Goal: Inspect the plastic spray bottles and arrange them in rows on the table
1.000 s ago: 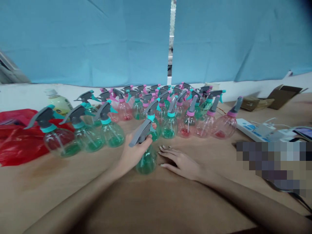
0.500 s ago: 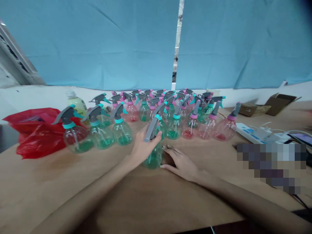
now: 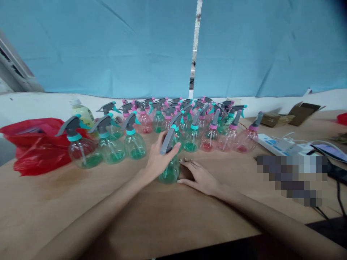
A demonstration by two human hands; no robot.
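Gripping a green spray bottle (image 3: 170, 175) by its neck, the left hand (image 3: 159, 153) is closed around it, while the right hand (image 3: 202, 177) lies half-open, palm down on the wooden table (image 3: 162, 216) just beside the base, apparently holding nothing. I'd judge the grasp done and letting go left; the bottle stands in front of the massed spray bottles (image 3: 136, 147). Its long axis runs nearly upright, grey head's tail slanting back toward the person, nozzle hidden

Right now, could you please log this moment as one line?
left hand: holding green bottle; right hand: beside its base; other bottles: behind
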